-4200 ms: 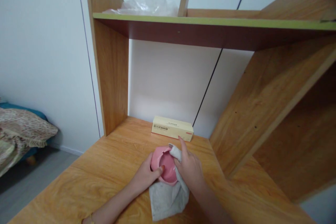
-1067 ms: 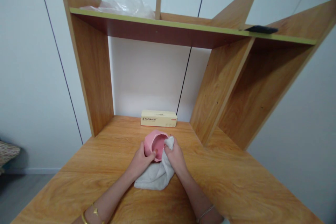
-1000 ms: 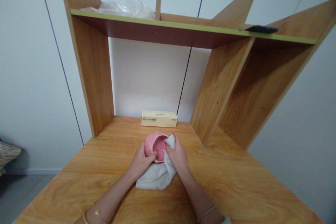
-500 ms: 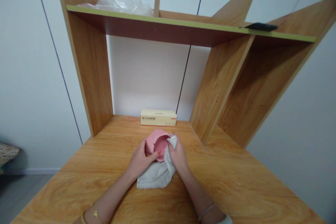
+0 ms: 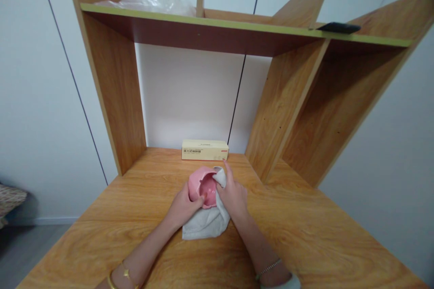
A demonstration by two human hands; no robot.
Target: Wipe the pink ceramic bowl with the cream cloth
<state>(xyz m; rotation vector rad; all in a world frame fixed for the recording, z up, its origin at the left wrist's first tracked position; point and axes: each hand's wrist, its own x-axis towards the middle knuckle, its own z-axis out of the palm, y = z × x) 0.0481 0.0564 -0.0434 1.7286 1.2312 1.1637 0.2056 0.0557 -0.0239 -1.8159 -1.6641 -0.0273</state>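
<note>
A pink bowl (image 5: 198, 183) is held tilted above the wooden desk, its opening turned towards me and to the right. My left hand (image 5: 185, 205) grips its left side, with the thumb over the rim. A pale grey cloth (image 5: 206, 223) hangs below and to the right of the bowl. My right hand (image 5: 233, 194) pinches the cloth at the bowl's right rim, its index finger stretched out upward. Part of the cloth tucks over that rim; the fingers behind the bowl are hidden.
A cream-coloured box (image 5: 205, 150) stands at the back of the desk (image 5: 305, 235). Above it runs a shelf (image 5: 233, 27) carrying a clear plastic bag (image 5: 159, 0) and a flat black object (image 5: 339, 28). Upright wooden panels (image 5: 288, 108) flank the space on both sides.
The right index finger has lifted away from the cloth and now points up. The cloth has shifted slightly right, and the bowl's opening faces me a little more.
</note>
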